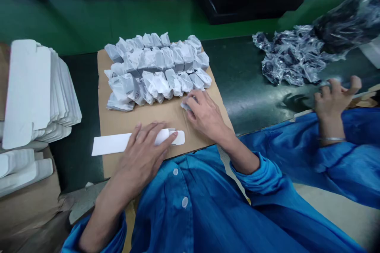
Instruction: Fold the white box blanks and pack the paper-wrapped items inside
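Across a long, narrow white carton (111, 144) lies my left hand (145, 148), its fingers over the far side and its thumb by the open flap at the right end. The carton rests on a brown cardboard sheet (162, 112). My right hand (204, 114) is closed around a small item in clear wrapping (185, 105), mostly hidden under the fingers. Just beyond it, rows of grey blocks in thin white bags (157, 61) cover the far part of the sheet.
Flat white cartons (29, 91) are stacked at the left, with more folded ones (23, 170) below. On the dark green bench (237, 75), a heap of black parts in clear bags (293, 55) lies at the right. A co-worker's hand (335, 99) hovers beside that heap.
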Motion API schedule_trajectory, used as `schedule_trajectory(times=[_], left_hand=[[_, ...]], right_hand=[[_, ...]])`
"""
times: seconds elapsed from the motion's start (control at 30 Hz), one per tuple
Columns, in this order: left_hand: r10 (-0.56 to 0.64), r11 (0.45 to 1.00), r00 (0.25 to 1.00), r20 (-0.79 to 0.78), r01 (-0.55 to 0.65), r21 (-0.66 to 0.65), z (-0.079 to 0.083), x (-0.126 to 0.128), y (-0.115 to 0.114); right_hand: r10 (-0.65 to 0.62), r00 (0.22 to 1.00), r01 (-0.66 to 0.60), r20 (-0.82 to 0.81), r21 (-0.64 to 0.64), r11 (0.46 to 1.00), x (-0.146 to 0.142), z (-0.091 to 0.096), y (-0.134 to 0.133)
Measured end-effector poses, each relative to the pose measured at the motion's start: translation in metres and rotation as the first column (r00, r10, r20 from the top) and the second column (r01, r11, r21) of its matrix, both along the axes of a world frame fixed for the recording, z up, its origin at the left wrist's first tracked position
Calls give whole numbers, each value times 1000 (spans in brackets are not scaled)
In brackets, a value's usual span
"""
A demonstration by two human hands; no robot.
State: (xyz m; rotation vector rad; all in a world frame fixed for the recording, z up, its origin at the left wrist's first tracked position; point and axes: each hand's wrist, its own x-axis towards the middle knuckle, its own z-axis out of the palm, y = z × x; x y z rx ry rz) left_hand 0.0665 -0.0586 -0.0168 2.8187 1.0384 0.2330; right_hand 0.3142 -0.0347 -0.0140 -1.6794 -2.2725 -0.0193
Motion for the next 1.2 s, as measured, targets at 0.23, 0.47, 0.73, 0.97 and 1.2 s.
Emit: schedule_trajectory(times=[0.23, 0.47, 0.73, 0.97, 1.2], left_hand=[[-119, 989, 992, -36, 115, -98, -3, 2, 3], [-79, 997, 993, 92, 81, -14, -5, 3, 4], [-103, 995, 977, 189, 101, 20, -11, -3, 1], [2, 988, 941, 339, -54, 142, -24, 5, -5], [203, 877, 848, 489, -379, 294, 19, -23, 0]], right_hand=[[2, 991, -15, -135, -94, 995, 23, -9, -19], [34, 959, -87, -282, -179, 980, 21, -1, -21], [187, 936, -256, -299, -212, 943, -16, -9, -53], [-92, 493, -353, -865, -295, 888, -71, -27, -57], [-369, 556, 68, -745, -402, 913, 0, 18, -25]])
